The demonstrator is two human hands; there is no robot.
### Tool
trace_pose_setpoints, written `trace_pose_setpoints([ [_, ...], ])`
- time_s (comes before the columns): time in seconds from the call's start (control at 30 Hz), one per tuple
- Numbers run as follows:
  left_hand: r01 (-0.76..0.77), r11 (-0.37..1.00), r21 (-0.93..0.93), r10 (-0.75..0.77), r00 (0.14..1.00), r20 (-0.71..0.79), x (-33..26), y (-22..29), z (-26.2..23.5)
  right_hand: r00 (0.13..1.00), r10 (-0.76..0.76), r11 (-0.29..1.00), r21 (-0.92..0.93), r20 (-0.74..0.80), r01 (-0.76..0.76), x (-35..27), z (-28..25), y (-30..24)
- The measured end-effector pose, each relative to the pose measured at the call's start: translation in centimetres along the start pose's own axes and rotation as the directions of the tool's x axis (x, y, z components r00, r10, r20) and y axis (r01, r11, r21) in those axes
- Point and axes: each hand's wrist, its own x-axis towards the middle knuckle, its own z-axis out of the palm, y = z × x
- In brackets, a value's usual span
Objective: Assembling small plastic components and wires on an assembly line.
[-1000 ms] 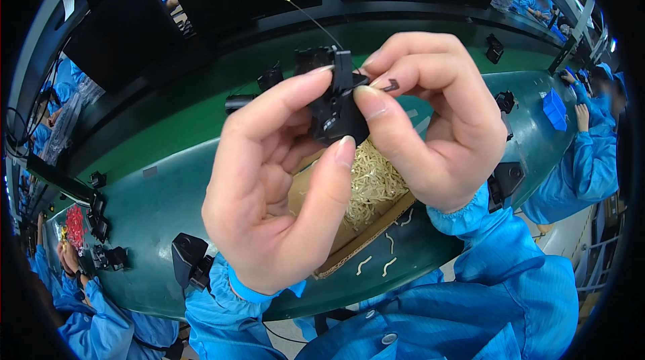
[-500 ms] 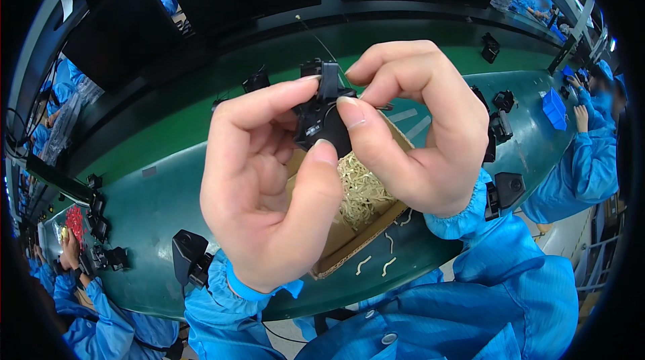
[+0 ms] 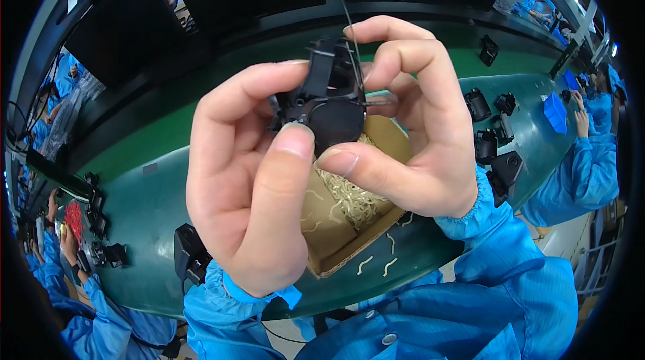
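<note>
Left hand (image 3: 245,185), right hand (image 3: 416,138) pinch black plastic part (image 3: 329,101).

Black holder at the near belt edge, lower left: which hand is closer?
Left. The left hand hangs just above and right of the black holder, its wrist beside it. The right hand is farther right, past the cardboard box. Both pinch the black plastic part.
</note>
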Motion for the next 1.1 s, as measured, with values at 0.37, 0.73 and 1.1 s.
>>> trace_pose_setpoints([
  [0.37,0.002,0.997,0.073,-0.007,0.998,0.064,0.2,0.4,-0.3,0.998,-0.052,0.998,-0.043,0.023,0.053,0.2,-0.4,0.0],
  [0.73,0.228,0.960,-0.164,-0.219,0.973,0.070,-0.3,0.3,0.3,0.989,-0.150,0.982,-0.118,0.006,0.149,0.0,0.1,0.1],
  [1.1,0.206,0.961,-0.184,-0.190,0.976,0.105,-0.3,0.2,0.4,0.980,-0.200,0.960,-0.196,0.019,0.200,0.0,0.1,-0.2],
])
